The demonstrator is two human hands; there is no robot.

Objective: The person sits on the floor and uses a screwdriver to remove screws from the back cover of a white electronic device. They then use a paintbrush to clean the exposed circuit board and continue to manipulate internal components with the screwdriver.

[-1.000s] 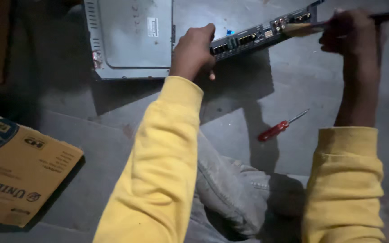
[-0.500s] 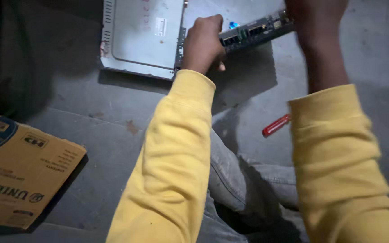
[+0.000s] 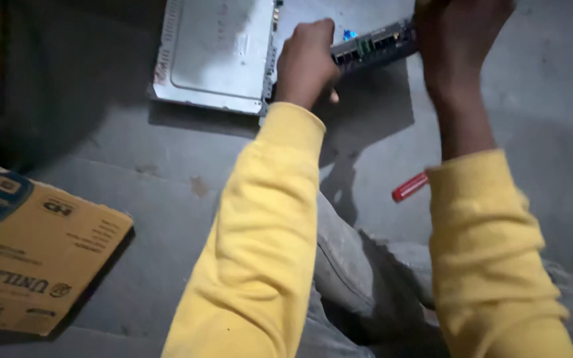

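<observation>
Your left hand (image 3: 306, 63) is closed around the near end of a circuit board (image 3: 373, 46), fingers curled tight over its edge, holding it lifted off the concrete floor (image 3: 167, 192). Your right hand (image 3: 462, 33) is bunched at the board's other end, right at the top edge of view; the fingers look drawn together, but whether they are clamped on the board or on a tool I cannot tell, since the frame cuts them off. The board runs lengthwise from your left fingers toward your right fingers, its far end tilted slightly upward, with the row of port sockets along its long edge facing you. This looks like the step of working on the board's right end while the left hand steadies it. The next move likely calls for keeping the left grip firm so the board does not twist. A metal cover (image 3: 217, 56) lies flat just beyond your left knuckles. A red-handled screwdriver (image 3: 409, 187) lies below your right wrist, well apart from both sets of fingers. A cardboard box (image 3: 28, 252) sits far off to the left.
</observation>
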